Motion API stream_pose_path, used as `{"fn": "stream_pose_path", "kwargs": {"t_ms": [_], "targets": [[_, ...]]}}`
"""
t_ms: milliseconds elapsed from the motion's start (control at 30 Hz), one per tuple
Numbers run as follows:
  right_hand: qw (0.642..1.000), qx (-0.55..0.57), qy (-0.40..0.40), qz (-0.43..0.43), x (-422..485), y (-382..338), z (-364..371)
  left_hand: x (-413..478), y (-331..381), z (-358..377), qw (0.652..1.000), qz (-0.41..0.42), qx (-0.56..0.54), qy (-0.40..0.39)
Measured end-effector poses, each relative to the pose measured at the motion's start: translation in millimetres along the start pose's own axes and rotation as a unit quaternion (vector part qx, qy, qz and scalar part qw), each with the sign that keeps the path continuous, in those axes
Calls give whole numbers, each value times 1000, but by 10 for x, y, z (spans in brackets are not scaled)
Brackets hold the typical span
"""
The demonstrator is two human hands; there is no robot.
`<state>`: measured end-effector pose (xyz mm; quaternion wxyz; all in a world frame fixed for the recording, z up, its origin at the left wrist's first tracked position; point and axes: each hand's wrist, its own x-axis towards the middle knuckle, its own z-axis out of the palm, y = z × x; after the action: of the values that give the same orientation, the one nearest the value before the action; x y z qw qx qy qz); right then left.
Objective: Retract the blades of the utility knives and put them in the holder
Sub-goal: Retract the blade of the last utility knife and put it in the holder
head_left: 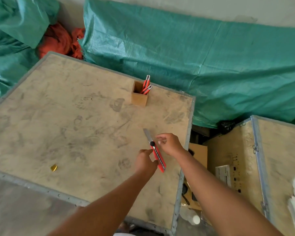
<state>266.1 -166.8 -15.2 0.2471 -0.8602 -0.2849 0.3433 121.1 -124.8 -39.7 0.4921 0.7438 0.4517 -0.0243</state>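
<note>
A red utility knife (157,156) with its grey blade (147,133) fully extended sits near the right edge of the plywood crate top (75,125). My left hand (146,160) pinches the red handle from the left. My right hand (169,143) hovers just right of the black lock knob, fingers spread, holding nothing. Farther back stands a square wooden holder (139,97) with two red knives (146,86) leaning out of its right corner.
A small yellow scrap (53,167) lies at the crate's front left. Green tarp (211,65) covers the ground behind. A second crate (237,159) stands to the right across a gap with cardboard and a white bottle (193,218).
</note>
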Motion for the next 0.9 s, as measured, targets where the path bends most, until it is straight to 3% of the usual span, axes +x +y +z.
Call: {"fn": "stream_pose_path", "kwargs": {"t_ms": [167, 500, 633, 700, 800, 900], "targets": [[996, -49, -61, -35, 16, 72, 151, -162, -94, 359, 995, 22, 96, 10], [999, 16, -30, -2, 57, 151, 151, -228, -211, 389, 993, 48, 109, 9], [991, 119, -38, 38, -70, 148, 96, -272, -246, 161, 998, 36, 41, 4], [986, 160, -23, 37, -162, 91, 74, -318, -242, -30, 999, 5, -44, -7], [978, 207, -4, 12, -280, -60, 50, -433, -224, -368, 980, -36, -193, -37], [969, 247, 3, -12, -404, -286, 7, -560, -178, -758, 958, -28, -273, -80]]}}
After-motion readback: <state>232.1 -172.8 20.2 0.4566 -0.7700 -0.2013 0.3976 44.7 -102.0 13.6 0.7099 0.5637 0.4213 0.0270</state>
